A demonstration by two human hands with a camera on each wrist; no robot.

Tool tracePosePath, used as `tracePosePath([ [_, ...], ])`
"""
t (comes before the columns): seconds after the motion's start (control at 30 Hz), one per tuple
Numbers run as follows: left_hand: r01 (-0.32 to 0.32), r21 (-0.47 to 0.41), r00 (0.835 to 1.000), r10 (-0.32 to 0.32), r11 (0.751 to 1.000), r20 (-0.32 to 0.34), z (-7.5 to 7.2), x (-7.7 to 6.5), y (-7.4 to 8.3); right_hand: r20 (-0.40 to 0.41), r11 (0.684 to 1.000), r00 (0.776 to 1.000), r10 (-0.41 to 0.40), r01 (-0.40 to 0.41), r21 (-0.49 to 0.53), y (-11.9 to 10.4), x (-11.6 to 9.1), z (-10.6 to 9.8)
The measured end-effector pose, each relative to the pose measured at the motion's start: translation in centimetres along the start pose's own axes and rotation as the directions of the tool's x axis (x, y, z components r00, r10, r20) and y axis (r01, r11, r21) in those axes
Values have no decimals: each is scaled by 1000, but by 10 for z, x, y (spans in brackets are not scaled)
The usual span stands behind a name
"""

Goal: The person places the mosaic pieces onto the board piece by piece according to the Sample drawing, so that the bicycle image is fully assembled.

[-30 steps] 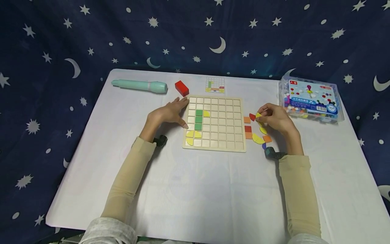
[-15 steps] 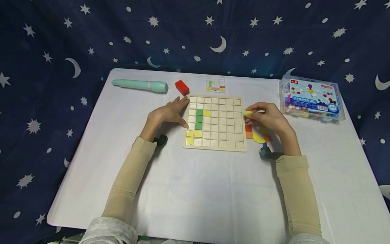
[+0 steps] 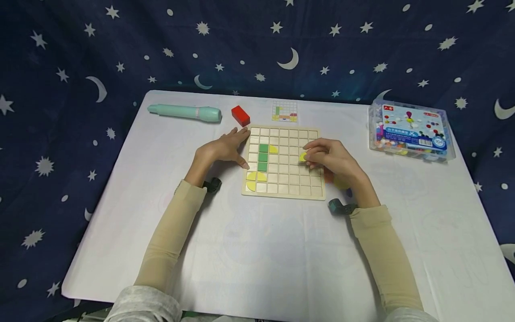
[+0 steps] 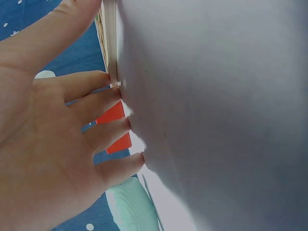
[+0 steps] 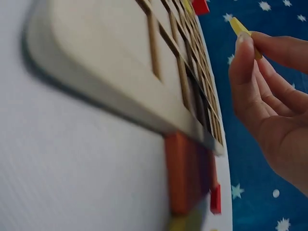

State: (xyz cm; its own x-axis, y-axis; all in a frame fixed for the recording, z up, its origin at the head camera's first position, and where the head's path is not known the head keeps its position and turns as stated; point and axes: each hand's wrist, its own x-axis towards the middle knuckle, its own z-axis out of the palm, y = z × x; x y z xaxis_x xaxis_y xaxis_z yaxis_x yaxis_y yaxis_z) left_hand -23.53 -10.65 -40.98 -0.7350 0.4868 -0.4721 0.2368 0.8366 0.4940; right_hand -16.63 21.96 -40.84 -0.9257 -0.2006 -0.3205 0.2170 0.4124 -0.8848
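Note:
A pale wooden grid board (image 3: 288,170) lies in the middle of the table. Several green squares (image 3: 263,157) form a column in it. One yellow quarter-round piece (image 3: 273,149) sits beside their top, and yellow pieces (image 3: 251,176) fill cells at the lower left. My left hand (image 3: 222,149), fingers spread, touches the board's left edge. Over the board's right part, my right hand (image 3: 335,157) pinches a small yellow piece (image 5: 240,28) between thumb and finger, held above the surface in the right wrist view. Loose orange (image 5: 180,168) and red pieces (image 5: 216,198) lie along the right edge, partly hidden by that hand.
Behind the board lies a small printed card (image 3: 284,112) with a coloured grid. A red block (image 3: 240,116) and a turquoise tube-shaped object (image 3: 185,112) are at the back left. A clear plastic box (image 3: 412,129) of coloured parts stands back right.
My right hand has moved left from the loose pieces to above the board, carrying the yellow piece. The left hand has stayed at the board's edge.

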Motion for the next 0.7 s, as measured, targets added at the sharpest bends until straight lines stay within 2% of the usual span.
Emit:
tracePosePath([
  [0.2,-13,2,1000,13,1000,1,0,-2,0,19,998,1000,17,-19,60,-2,4,22],
  [0.33,-24,0,1000,24,1000,5,3,-1,2,58,1000,998,4,-5,11,-1,4,33],
  [0.7,23,10,1000,-23,1000,6,-1,-4,2,171,998,985,-7,17,-59,-13,8,63],
])
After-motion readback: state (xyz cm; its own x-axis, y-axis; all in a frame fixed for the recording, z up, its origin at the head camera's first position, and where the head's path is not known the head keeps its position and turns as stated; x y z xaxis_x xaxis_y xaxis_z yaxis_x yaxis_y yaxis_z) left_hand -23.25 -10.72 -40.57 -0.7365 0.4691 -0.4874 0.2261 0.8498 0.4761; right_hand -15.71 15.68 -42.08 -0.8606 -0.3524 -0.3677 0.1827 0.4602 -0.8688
